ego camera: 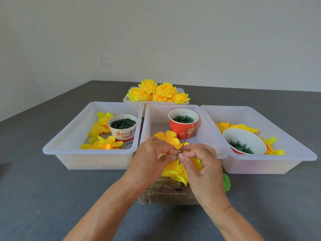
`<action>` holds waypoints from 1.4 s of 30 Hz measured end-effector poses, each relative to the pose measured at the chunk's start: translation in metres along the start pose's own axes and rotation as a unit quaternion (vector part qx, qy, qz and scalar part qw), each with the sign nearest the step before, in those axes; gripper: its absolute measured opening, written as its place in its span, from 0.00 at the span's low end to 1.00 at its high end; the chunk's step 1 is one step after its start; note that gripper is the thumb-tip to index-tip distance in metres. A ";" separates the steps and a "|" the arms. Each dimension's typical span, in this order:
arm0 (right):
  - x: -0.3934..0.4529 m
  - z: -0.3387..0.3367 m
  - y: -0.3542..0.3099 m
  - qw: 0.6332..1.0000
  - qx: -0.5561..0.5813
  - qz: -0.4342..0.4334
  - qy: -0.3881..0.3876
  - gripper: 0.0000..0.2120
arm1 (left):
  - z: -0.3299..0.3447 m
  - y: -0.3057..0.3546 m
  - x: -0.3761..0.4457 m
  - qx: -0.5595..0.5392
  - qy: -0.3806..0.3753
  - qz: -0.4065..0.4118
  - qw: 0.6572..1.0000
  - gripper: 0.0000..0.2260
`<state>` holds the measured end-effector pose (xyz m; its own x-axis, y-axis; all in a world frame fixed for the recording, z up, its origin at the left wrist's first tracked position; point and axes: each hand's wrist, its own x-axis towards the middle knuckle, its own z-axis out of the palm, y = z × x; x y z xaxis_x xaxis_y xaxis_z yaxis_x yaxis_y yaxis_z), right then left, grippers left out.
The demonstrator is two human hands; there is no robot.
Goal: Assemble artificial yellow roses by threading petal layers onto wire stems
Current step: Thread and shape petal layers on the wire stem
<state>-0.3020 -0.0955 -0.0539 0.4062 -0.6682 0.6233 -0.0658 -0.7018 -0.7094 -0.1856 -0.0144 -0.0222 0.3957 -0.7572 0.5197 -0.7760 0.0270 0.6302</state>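
A thin dark green wire stem (184,141) sticks up between my two hands in front of the middle tray. My left hand (152,157) pinches a yellow petal layer (169,138) at the stem. My right hand (203,164) pinches the stem, with more yellow petals (175,171) hanging below its fingers. Finished yellow roses (156,92) are piled on a flat white tray (126,100) at the back.
Three white trays stand side by side: the left tray (69,136) holds loose petals and a white cup of green parts (122,126), the middle tray (156,117) a red cup (183,124), the right tray (278,136) petals and a tipped bowl (245,141). A clear container (165,193) sits under my hands.
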 end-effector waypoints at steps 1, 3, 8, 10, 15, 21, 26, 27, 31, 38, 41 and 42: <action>0.000 0.000 0.000 1.000 0.002 0.006 -0.005 0.05 | -0.001 0.002 0.000 0.006 -0.001 0.002 1.000 0.04; 0.003 -0.004 -0.001 0.999 0.009 0.033 -0.027 0.04 | -0.004 0.007 0.000 0.023 -0.012 0.001 1.000 0.05; 0.022 -0.023 -0.011 0.982 0.077 0.110 -0.136 0.13 | -0.015 0.020 0.011 -0.013 -0.060 -0.052 0.997 0.04; 0.026 -0.024 -0.014 0.981 0.072 0.107 -0.148 0.13 | -0.017 0.027 0.016 -0.051 -0.029 -0.068 0.996 0.04; 0.028 -0.016 -0.018 0.976 0.076 0.144 -0.143 0.07 | -0.013 0.034 0.024 0.025 -0.022 -0.060 0.998 0.02; 0.020 -0.013 -0.009 0.977 0.109 0.134 -0.124 0.11 | -0.011 0.033 0.025 0.056 -0.045 -0.048 0.996 0.03; 0.018 -0.009 -0.005 0.986 0.079 0.102 -0.104 0.02 | -0.011 0.035 0.029 0.079 -0.049 -0.038 0.995 0.03; 0.018 -0.008 -0.004 0.986 0.072 0.108 -0.105 0.03 | -0.011 0.035 0.029 0.081 -0.049 -0.040 0.995 0.03; 0.019 -0.008 -0.005 0.987 0.028 0.122 -0.106 0.05 | -0.014 0.036 0.030 0.091 -0.054 -0.045 0.993 0.03; 0.011 0.003 -0.024 0.991 -0.098 0.086 0.041 0.10 | -0.015 0.040 0.031 0.091 -0.057 -0.053 0.993 0.03; 0.011 0.010 -0.029 0.986 -0.124 0.086 0.074 0.13 | -0.015 0.040 0.030 0.087 -0.052 -0.053 0.993 0.03; 0.010 0.012 -0.030 0.985 -0.123 0.085 0.087 0.13 | -0.015 0.040 0.030 0.085 -0.051 -0.054 0.994 0.03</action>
<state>-0.2846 -0.0784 -0.0306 0.2097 -0.7990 0.5636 -0.3469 -0.5997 -0.7211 -0.1971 -0.0267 0.0270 0.4371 -0.8115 0.3879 -0.8068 -0.1631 0.5679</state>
